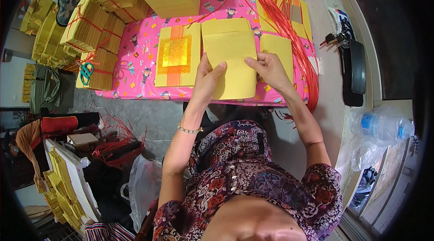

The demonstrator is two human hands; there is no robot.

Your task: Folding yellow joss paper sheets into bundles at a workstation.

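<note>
Both hands grip one yellow sheet: left hand at its near-left edge, right hand at its right edge. Judged best: keep edges aligned, thumbs pressing flat. Foil sheet lies just left.

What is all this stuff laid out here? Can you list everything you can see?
yellow paper sheet: one, yellow, held in both hands over the table edge
gold-foil paper: one stack, yellow with orange and gold centre, left of the held sheet
loose yellow sheets: a few, yellow, right of the held sheet
bundled paper stacks: many, yellow, tied with red string, table's left and back
red plastic string: one bunch, red, table's right
scissors: one, green-handled, on a left stack
tablecloth: one, pink, patterned
water bottle: one, clear, far right
left hand: on the sheet's left edge
right hand: on its right edge
</note>
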